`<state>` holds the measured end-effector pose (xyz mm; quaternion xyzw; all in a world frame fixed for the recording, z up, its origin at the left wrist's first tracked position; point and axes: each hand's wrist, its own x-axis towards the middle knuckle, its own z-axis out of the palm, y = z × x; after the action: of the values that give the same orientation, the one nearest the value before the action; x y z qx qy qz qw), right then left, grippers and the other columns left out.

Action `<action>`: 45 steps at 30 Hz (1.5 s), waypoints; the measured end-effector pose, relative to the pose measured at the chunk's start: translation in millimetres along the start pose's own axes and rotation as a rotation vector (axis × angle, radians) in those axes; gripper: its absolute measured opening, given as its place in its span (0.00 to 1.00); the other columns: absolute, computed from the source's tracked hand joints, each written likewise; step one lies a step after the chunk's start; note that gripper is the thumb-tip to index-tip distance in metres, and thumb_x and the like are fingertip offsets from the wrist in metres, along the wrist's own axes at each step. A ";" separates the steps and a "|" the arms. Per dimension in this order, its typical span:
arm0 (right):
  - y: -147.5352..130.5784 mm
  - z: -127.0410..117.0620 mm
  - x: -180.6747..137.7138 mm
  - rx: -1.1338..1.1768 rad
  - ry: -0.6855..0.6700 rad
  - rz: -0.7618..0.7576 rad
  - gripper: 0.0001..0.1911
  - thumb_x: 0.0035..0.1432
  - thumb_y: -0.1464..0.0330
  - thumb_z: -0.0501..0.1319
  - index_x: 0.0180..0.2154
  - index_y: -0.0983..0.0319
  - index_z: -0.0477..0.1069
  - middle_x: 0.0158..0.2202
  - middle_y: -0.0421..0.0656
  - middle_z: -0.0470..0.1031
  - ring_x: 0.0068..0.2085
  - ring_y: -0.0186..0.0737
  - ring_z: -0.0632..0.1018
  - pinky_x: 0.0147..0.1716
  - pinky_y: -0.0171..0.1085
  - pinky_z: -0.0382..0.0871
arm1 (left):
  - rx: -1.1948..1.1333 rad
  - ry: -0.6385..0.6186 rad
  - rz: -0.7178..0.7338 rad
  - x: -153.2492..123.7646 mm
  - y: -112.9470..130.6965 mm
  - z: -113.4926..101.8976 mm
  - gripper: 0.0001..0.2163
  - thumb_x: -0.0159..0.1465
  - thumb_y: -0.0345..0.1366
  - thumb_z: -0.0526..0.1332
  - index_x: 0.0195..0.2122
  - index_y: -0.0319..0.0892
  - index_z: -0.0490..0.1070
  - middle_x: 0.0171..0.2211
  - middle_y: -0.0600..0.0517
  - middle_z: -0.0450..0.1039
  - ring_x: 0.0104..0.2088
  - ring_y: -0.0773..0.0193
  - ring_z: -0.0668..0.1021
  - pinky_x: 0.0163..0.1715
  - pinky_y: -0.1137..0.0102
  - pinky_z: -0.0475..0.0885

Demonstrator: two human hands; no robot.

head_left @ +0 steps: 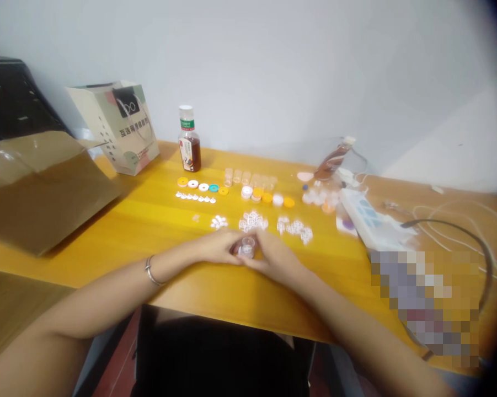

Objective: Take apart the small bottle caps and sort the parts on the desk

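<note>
Close to the table's front edge, a small clear plastic cup (247, 247) is held between my two hands, with something pale inside that I cannot make out. My left hand (220, 246) curls round its left side, and my right hand (275, 258) closes on it from the right. Just beyond my fingers lie a pile of white cut-out pieces (253, 220), a second such pile (295, 227) and a cluster of small white pieces (219, 221). Behind them run rows of coloured round caps (267, 197), small white discs (195, 197) and clear cups (246, 177).
A cardboard box (41, 187) and a paper bag (128, 132) stand on the left. At the back is a bottle of dark drink (189, 140); another bottle (335, 159) leans at the right. White packaging (374, 220) and cables (450, 223) lie on the right side of the table (157, 215).
</note>
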<state>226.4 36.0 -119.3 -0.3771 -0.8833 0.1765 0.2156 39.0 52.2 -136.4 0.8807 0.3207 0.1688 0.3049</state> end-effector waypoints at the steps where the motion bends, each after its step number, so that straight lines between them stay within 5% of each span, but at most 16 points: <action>1: 0.8 1.0 -0.2 0.002 -0.005 0.017 0.12 0.50 0.65 0.59 0.36 0.61 0.60 0.31 0.43 0.71 0.31 0.39 0.72 0.28 0.35 0.63 | 0.001 0.003 -0.005 0.1 0.4 0.0 0.16 0.53 0.36 0.60 0.42 0.39 0.65 0.27 0.54 0.67 0.24 0.69 0.67 0.24 0.76 0.60; 4: 3.2 2.7 -2.2 0.060 0.026 0.007 0.11 0.52 0.65 0.58 0.37 0.60 0.60 0.29 0.40 0.70 0.29 0.37 0.71 0.27 0.34 0.63 | -0.030 -0.009 -0.003 0.2 2.6 0.0 0.11 0.54 0.36 0.59 0.38 0.39 0.65 0.26 0.55 0.66 0.24 0.70 0.67 0.24 0.76 0.59; 9: 7.1 -10.0 0.7 0.145 0.362 -0.013 0.16 0.54 0.67 0.56 0.45 0.60 0.56 0.29 0.39 0.68 0.28 0.35 0.70 0.29 0.35 0.64 | -0.036 -0.004 -0.051 -0.9 4.3 0.3 0.14 0.54 0.42 0.62 0.36 0.38 0.65 0.25 0.55 0.65 0.23 0.71 0.66 0.23 0.76 0.58; 12: 13.5 -27.1 22.6 0.113 0.449 0.035 0.13 0.55 0.66 0.55 0.43 0.60 0.61 0.30 0.41 0.68 0.29 0.35 0.69 0.31 0.36 0.65 | -0.026 -0.001 -0.048 -1.6 3.1 0.6 0.14 0.54 0.42 0.62 0.36 0.39 0.66 0.25 0.55 0.65 0.24 0.71 0.66 0.23 0.76 0.58; 20: 45.9 -35.5 138.7 -0.078 0.228 0.214 0.15 0.52 0.69 0.57 0.44 0.62 0.67 0.37 0.45 0.73 0.35 0.40 0.73 0.35 0.38 0.66 | -0.030 -0.001 -0.018 -1.0 -1.6 2.6 0.14 0.55 0.43 0.62 0.36 0.39 0.65 0.26 0.55 0.66 0.24 0.71 0.66 0.23 0.76 0.58; 26: 52.6 -12.1 176.8 -0.246 0.119 0.370 0.22 0.50 0.70 0.60 0.48 0.64 0.59 0.38 0.49 0.73 0.38 0.45 0.73 0.34 0.37 0.64 | -0.021 0.006 -0.020 -1.9 -2.0 2.5 0.14 0.54 0.44 0.62 0.36 0.40 0.65 0.26 0.55 0.66 0.25 0.71 0.66 0.23 0.76 0.57; 38: 55.8 -3.0 182.0 -0.326 0.129 0.382 0.18 0.50 0.71 0.60 0.44 0.65 0.59 0.37 0.51 0.71 0.36 0.46 0.72 0.32 0.38 0.61 | -0.019 0.007 -0.005 -1.8 -2.1 0.9 0.14 0.55 0.44 0.62 0.36 0.40 0.65 0.26 0.54 0.66 0.25 0.70 0.67 0.23 0.75 0.58; 42: 43.1 -9.6 151.4 -0.191 0.317 0.146 0.09 0.53 0.66 0.57 0.37 0.62 0.62 0.32 0.44 0.69 0.32 0.40 0.70 0.32 0.37 0.61 | -0.019 0.003 -0.011 -1.3 -2.8 1.6 0.14 0.55 0.44 0.61 0.37 0.40 0.65 0.26 0.54 0.66 0.25 0.70 0.66 0.23 0.75 0.58; 45: 31.9 -6.7 99.9 0.051 0.297 -0.033 0.09 0.58 0.63 0.52 0.30 0.61 0.62 0.24 0.38 0.65 0.26 0.34 0.67 0.29 0.34 0.60 | -0.024 -0.004 -0.022 -1.1 -3.5 2.5 0.15 0.55 0.44 0.61 0.37 0.40 0.65 0.26 0.54 0.66 0.24 0.70 0.66 0.23 0.75 0.58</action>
<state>186.5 131.9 -104.0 -0.3790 -0.8429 0.1374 0.3563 37.8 52.5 -140.7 0.8738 0.3278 0.1672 0.3179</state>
